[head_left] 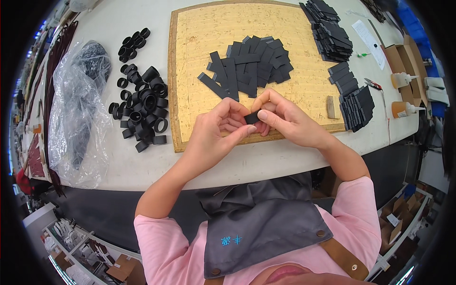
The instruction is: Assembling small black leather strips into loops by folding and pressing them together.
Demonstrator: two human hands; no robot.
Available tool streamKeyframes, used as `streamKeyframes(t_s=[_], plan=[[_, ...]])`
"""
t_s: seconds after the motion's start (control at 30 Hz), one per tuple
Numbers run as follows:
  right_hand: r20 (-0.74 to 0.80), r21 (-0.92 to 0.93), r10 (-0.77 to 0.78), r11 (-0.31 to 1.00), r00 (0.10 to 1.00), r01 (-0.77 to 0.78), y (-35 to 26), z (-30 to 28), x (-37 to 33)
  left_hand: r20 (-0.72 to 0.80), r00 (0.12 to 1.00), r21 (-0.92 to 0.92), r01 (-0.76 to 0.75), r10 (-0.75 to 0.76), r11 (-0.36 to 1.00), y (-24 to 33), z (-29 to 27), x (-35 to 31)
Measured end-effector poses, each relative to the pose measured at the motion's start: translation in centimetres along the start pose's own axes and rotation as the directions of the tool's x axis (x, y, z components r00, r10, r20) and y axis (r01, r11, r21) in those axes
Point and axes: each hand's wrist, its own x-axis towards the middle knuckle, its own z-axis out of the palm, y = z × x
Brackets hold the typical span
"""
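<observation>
Between the fingertips of both hands is a short black strip (pixel 251 118), held over the front edge of the yellow board; whether it is bent into a loop I cannot tell. My left hand (pixel 216 127) pinches its left end with thumb and fingers. At its right end my right hand (pixel 290 122) grips it, the thumb lying on top. Just beyond the hands, a spread pile of flat black strips (pixel 256 64) lies on the board (pixel 190 47). To the left, many black rings (pixel 147 102) are heaped on the white table.
Stacks of black strips (pixel 331 40) line the board's right side, with more strips (pixel 354 107) nearer. A small wooden block (pixel 333 107) sits on the board. Farther right are two glue bottles (pixel 403 109), a red-handled knife (pixel 373 84) and a cardboard box (pixel 403 66). Clear plastic wrap (pixel 78 118) lies far left.
</observation>
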Motion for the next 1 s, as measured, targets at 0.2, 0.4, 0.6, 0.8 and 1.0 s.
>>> streamKeyframes(t_s=[0.2, 0.4, 0.6, 0.8, 1.0], plan=[[-0.025, -0.142, 0.037, 0.989, 0.999, -0.04, -0.6, 0.3, -0.2, 0.288, 0.922, -0.423, 0.363, -0.257, 0.83, -0.1, -0.8, 0.5], [-0.06, -0.269, -0.033, 0.963, 0.998, 0.016, -0.6, 0.9, -0.3, 0.291, 0.914, -0.348, 0.375, -0.281, 0.859, -0.3, -0.5, 0.5], [-0.053, -0.313, -0.095, 0.947, 0.994, 0.074, -0.6, 1.3, -0.3, 0.248, 0.927, -0.253, 0.343, -0.282, 0.905, -1.4, -0.2, 0.3], [-0.063, -0.224, -0.054, 0.974, 0.997, 0.038, -0.8, 1.1, -0.3, 0.171, 0.956, -0.231, 0.275, -0.239, 0.933, -1.1, 0.6, 0.5], [-0.005, -0.236, -0.04, 0.971, 0.999, 0.038, -0.4, 1.0, -0.2, 0.142, 0.974, -0.226, 0.205, -0.176, 0.952, -0.6, 0.3, -0.1]])
